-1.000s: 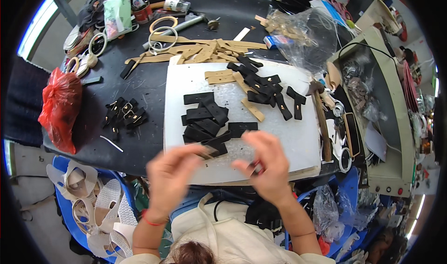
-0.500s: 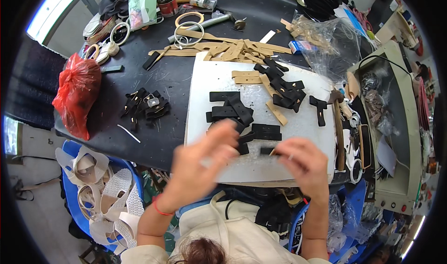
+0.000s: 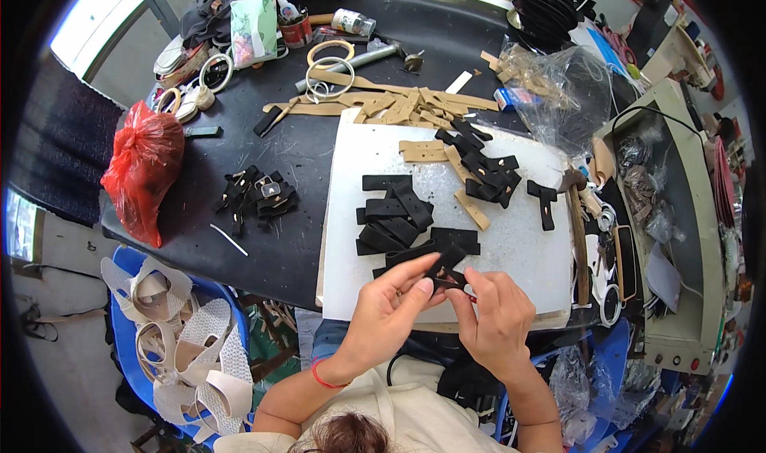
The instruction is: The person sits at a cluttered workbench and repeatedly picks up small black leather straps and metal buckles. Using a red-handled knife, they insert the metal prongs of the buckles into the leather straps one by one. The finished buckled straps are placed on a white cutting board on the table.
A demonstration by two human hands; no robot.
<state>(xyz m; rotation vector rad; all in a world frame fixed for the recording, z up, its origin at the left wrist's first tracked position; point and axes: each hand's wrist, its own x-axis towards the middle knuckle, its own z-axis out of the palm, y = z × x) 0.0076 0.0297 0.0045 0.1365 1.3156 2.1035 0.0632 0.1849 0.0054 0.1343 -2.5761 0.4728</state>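
Observation:
A short black strap is pinched between the thumb and fingers of my left hand, above the front part of a white board. My right hand is closed close beside it, fingertips at the strap's right end; what exactly they grip is small and partly hidden. Just beyond my hands lies a loose pile of black straps, with a flat black piece to its right. Farther back are a heap of black straps with small metal fittings and several tan strips.
Left of the board, black straps with fittings lie on the dark table, near a red plastic bag. Tan strips are heaped behind the board. A hammer lies along its right edge. A blue bin stands at lower left.
My left hand has come down and right, now holding a black strap near my right hand. The right hand has drawn slightly nearer to me, and the two hands meet at the strap.

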